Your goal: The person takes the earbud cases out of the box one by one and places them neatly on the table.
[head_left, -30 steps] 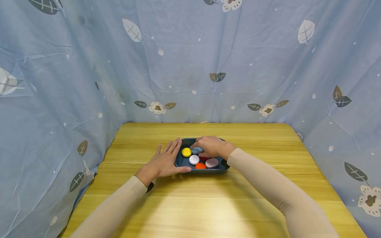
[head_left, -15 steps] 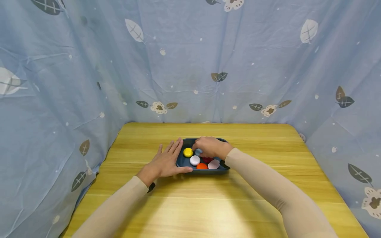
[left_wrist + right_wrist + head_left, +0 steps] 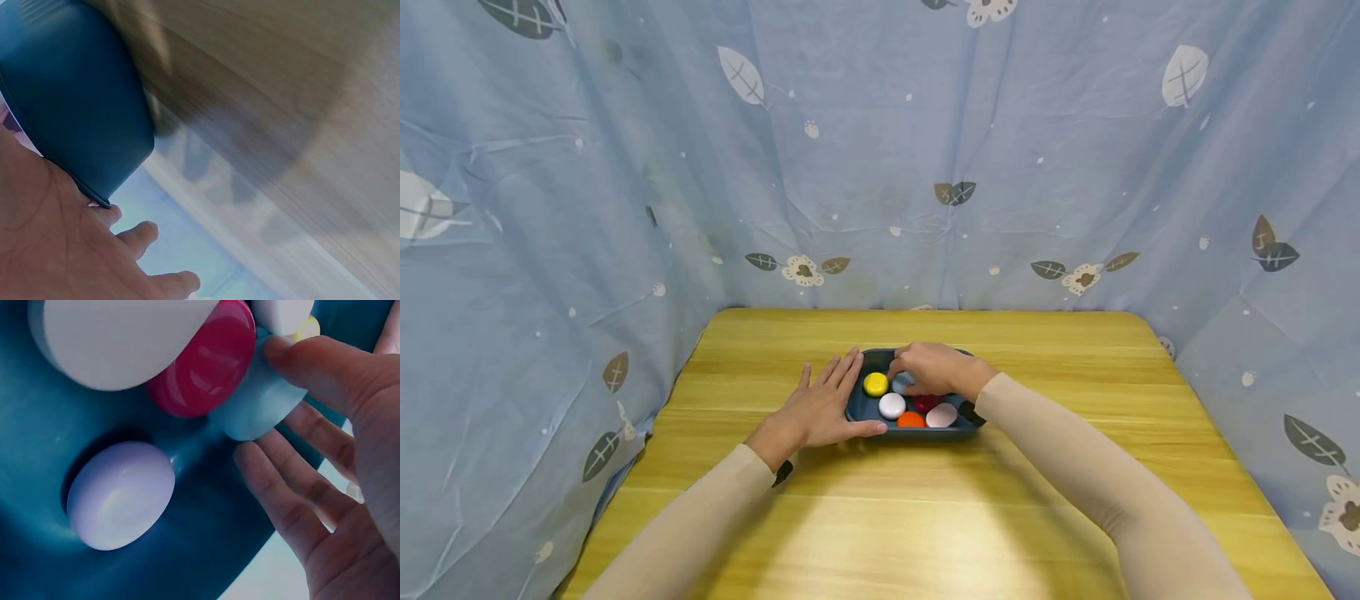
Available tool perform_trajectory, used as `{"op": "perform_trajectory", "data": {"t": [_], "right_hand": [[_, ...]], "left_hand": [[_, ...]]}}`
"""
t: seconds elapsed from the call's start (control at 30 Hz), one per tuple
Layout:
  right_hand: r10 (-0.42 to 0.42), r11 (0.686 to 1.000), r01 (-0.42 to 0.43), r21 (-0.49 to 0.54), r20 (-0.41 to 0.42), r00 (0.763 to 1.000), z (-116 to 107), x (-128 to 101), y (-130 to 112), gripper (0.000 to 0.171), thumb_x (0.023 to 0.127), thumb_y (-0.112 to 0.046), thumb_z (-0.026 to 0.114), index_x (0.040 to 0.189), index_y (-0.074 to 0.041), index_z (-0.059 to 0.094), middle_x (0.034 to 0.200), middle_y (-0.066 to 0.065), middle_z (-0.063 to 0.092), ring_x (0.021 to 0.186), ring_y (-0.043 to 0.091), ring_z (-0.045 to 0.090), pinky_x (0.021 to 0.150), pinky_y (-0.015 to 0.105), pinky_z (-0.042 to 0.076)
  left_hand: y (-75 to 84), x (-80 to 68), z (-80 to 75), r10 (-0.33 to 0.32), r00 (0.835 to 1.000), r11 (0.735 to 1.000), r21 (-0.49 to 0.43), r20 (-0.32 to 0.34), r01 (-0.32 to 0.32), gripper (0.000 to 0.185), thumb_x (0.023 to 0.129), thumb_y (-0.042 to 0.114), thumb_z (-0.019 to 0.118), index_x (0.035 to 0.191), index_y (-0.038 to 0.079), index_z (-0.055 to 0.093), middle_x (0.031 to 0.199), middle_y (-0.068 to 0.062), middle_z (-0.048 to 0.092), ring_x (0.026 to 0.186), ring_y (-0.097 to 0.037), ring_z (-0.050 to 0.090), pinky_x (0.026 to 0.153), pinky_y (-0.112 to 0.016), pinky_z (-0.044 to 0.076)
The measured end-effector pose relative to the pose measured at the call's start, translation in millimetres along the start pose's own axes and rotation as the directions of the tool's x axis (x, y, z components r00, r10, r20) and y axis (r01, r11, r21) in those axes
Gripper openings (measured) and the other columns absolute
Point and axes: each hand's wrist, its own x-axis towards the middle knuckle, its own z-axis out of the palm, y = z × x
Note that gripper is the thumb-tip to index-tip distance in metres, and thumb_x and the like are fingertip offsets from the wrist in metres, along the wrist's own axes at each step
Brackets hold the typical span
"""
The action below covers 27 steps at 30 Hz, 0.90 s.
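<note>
A dark blue tray (image 3: 928, 432) holds several smooth round pieces. Spread flat over its left end is my left hand (image 3: 820, 411), fingers straight across the rim and thumb at the front edge. My right hand (image 3: 936, 369) reaches into the tray and holds a light blue round piece (image 3: 259, 406) between thumb and fingers. Against that piece lies a crimson one (image 3: 206, 365). Around the hand are a yellow piece (image 3: 876, 384), a white one (image 3: 892, 406), an orange one (image 3: 912, 421) and a pale pink one (image 3: 942, 415). A lilac-white piece (image 3: 122, 495) appears in the right wrist view.
The tray stands on a yellowish wooden table (image 3: 887, 533), toward its far edge. Blue curtains (image 3: 865, 150) with a leaf pattern hang behind it and on both sides. In the left wrist view, the tray's outer wall (image 3: 75, 81) slopes down to the tabletop.
The right hand stays at the light blue piece, its fingers shifting slightly around it. The left hand keeps its place on the tray. The whole view has drifted slightly.
</note>
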Motion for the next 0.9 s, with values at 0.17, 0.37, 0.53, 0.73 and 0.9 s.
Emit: {"op": "perform_trajectory", "data": {"t": [0.17,0.37,0.53,0.73,0.9], "right_hand": [[-0.023,0.998,0.025,0.051,-0.04,0.999,-1,-6,8,0.043,0.112,-0.026,0.082,0.153,-0.014,0.079,0.143,0.011,0.077,0.121,0.025,0.078,0.114,0.042,0.067],[-0.076,0.985,0.088,0.151,-0.086,0.993,-10,-18,15,0.048,0.118,-0.023,0.072,0.166,-0.015,0.068,0.138,0.014,0.069,0.105,0.021,0.074,0.101,0.035,0.069],[-0.071,0.962,0.11,0.251,-0.159,0.985,-14,-28,19,0.042,0.118,-0.021,0.072,0.159,-0.012,0.074,0.139,0.014,0.066,0.113,0.021,0.074,0.104,0.035,0.07],[-0.03,0.934,0.121,0.336,-0.265,0.964,-19,-42,23,0.03,0.112,-0.019,0.081,0.139,-0.007,0.077,0.133,0.011,0.072,0.117,0.027,0.081,0.105,0.041,0.071],[0.005,0.914,0.125,0.385,-0.319,0.948,-24,-56,31,0.024,0.106,-0.016,0.088,0.126,-0.009,0.076,0.123,0.005,0.084,0.118,0.029,0.085,0.105,0.047,0.072]], "left_hand": [[-1.8,0.8,1.4,-0.002,1.0,1.0,0.006,0.007,0.002,0.135,0.097,0.102,0.053,0.19,0.021,-0.002,0.2,0.0,-0.004,0.186,-0.04,0.01,0.144,-0.081,0.003],[-3.2,1.7,0.8,-0.005,1.0,1.0,0.015,0.001,0.005,0.135,0.096,0.103,0.052,0.19,0.022,-0.001,0.2,0.0,-0.003,0.186,-0.04,0.012,0.144,-0.081,0.004],[-3.5,1.8,0.5,-0.007,1.0,1.0,0.012,-0.001,0.008,0.134,0.096,0.102,0.054,0.19,0.022,0.0,0.2,0.0,-0.003,0.186,-0.04,0.012,0.144,-0.081,0.002],[-3.7,3.2,1.9,-0.011,1.0,1.0,0.013,0.001,0.011,0.135,0.096,0.103,0.053,0.19,0.022,0.0,0.2,0.001,-0.003,0.186,-0.039,0.012,0.145,-0.081,0.002],[-3.2,2.6,2.0,-0.01,1.0,1.0,0.018,0.005,0.01,0.137,0.094,0.105,0.051,0.19,0.022,-0.001,0.2,0.001,-0.004,0.186,-0.039,0.011,0.145,-0.08,0.001]]}}
